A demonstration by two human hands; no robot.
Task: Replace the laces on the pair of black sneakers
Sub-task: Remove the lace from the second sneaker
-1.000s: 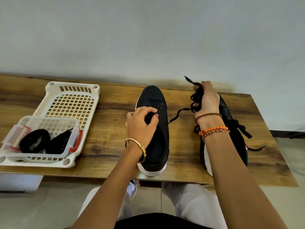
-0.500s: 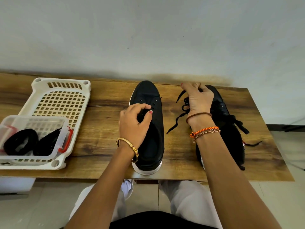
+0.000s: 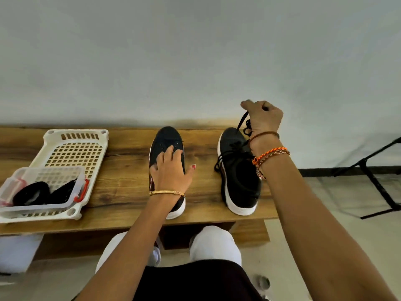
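Black canvas, white soles: two sneakers side by side on the wooden bench, toes to the wall. Only the head view to go on.

My left hand lies flat on the left sneaker, fingers straight and spread over the tongue and eyelets, thumb out to the side, steadying it and gripping nothing. The eyelets I can see on this shoe look bare. My right hand is raised above the toe of the right sneaker, fingers curled and pinching a bunched black lace, one end hanging down from the thumb. The right sneaker looks laced, loose strands crossing its tongue.

Step, as I judge it: old lace is off the left shoe and bunched in my right hand; the right shoe is not unlaced yet. Next move calls for putting the bundle somewhere off the work area, then either picking a fresh lace or undoing the right shoe.

Count: two sneakers, one loose lace in hand, one white plastic tray on the left, one small clear box with red clips sitting in it, two black coiled laces inside that box, likely the replacements.
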